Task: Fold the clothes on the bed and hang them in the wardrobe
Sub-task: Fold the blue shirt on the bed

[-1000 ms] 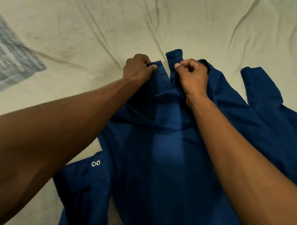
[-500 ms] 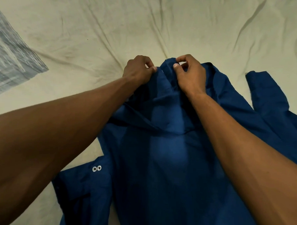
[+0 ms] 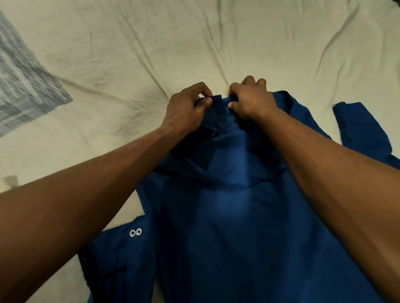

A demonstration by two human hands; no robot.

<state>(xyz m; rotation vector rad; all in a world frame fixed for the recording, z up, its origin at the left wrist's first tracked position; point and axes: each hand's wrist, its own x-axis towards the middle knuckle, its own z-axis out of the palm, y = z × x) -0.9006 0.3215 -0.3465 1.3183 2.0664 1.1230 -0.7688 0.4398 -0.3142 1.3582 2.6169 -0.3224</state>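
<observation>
Covering the whole view, a wrinkled cream bedsheet [image 3: 199,36], blue shirt [image 3: 237,221] spread flat on it, left hand [image 3: 187,105] and right hand [image 3: 251,101] pinching its far edge, grey striped pillow [image 3: 18,86] far left of the shirt.

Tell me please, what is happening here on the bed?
A person is working on a blue shirt spread on a cream bedsheet. The left hand and right hand both pinch the collar edge at the far end of the shirt. It is not yet folded; its sleeves lie out to the sides. A grey patterned cloth lies at the left.
</observation>
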